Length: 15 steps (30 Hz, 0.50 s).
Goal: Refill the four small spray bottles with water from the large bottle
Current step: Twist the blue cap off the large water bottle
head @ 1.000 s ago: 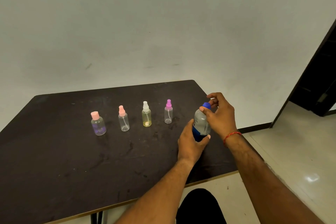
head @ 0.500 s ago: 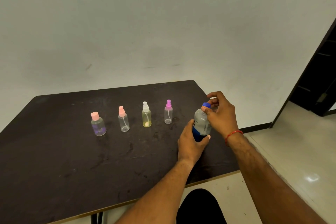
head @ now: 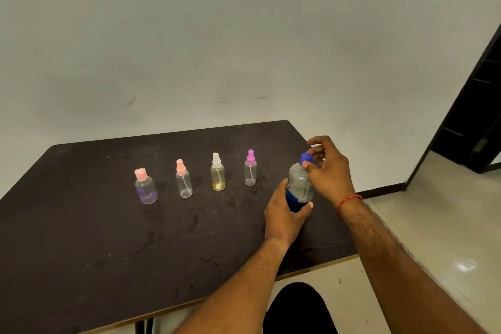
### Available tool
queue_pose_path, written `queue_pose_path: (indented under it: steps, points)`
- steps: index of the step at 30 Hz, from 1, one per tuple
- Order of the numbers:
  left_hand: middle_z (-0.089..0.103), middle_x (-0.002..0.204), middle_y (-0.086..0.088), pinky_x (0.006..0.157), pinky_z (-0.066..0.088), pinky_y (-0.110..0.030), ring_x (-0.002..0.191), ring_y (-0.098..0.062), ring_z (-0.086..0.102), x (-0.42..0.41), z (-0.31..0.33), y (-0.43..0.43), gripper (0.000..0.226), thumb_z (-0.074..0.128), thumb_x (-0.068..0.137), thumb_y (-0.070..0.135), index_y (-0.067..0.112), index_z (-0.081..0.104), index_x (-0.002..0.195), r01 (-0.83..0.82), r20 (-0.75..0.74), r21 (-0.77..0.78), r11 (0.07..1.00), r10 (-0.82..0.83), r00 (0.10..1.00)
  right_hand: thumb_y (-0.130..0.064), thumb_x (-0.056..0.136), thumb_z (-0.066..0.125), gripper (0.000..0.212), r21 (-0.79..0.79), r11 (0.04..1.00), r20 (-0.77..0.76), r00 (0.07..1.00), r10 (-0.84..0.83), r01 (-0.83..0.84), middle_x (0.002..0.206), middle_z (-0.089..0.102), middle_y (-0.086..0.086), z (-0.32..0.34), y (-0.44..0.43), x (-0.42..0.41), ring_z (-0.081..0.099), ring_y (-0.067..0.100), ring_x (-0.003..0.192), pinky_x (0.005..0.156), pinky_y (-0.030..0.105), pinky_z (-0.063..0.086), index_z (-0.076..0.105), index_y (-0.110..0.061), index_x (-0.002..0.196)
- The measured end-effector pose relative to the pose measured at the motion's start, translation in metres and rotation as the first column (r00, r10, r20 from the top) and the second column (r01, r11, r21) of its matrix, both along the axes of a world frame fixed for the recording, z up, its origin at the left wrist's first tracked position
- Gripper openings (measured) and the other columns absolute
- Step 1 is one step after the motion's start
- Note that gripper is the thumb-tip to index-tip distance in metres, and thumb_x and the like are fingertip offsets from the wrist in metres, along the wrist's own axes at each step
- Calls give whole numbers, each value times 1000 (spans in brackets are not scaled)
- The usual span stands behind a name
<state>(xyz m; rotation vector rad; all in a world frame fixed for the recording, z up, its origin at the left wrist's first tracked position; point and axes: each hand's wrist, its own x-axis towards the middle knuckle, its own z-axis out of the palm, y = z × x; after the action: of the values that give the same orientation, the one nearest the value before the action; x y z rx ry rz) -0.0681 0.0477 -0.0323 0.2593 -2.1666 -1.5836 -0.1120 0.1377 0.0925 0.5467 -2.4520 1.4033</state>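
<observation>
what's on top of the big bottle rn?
A blue cap sits on the big bottle, pinched by the right hand. The left hand grips the body, covering its lower part. The neck is hidden, so whether the cap is loose cannot be seen.

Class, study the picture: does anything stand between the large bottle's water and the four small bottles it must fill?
Yes. The blue screw cap, pinched by the right hand, closes the large clear plastic bottle, and all four small clear bottles wear their tops.
</observation>
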Motion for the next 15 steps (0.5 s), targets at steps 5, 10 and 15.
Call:
queue_pose_path:
  steps: [5,10,15]
  points:
    - [59,129,21,103,48,-22,122,-1,57,0,0,0,71,83,79,34,38,47,140,3,-5,12,1000,-2,1000,4,82,67,59,-19,996,22,996,89,-89,117,64,-3,-2,2,0,59,14,110,86,11,42,48,-22,131]
    - [59,135,17,106,49,-27,124,-4,57,0,0,1,71,83,80,36,37,46,141,-1,6,2,1000,1,1000,-29,80,78,47,81,995,-4,998,-56,57,102,58,-3,2,-3,2,57,14,91,80,22,47,54,-21,119]
    - [59,134,17,108,49,-30,125,-4,56,-1,-1,1,72,83,80,35,36,46,141,-6,9,-5,1000,7,1000,7,83,64,48,49,996,46,996,73,-76,109,64,-2,3,2,2,60,16,103,97,33,51,55,-22,120]
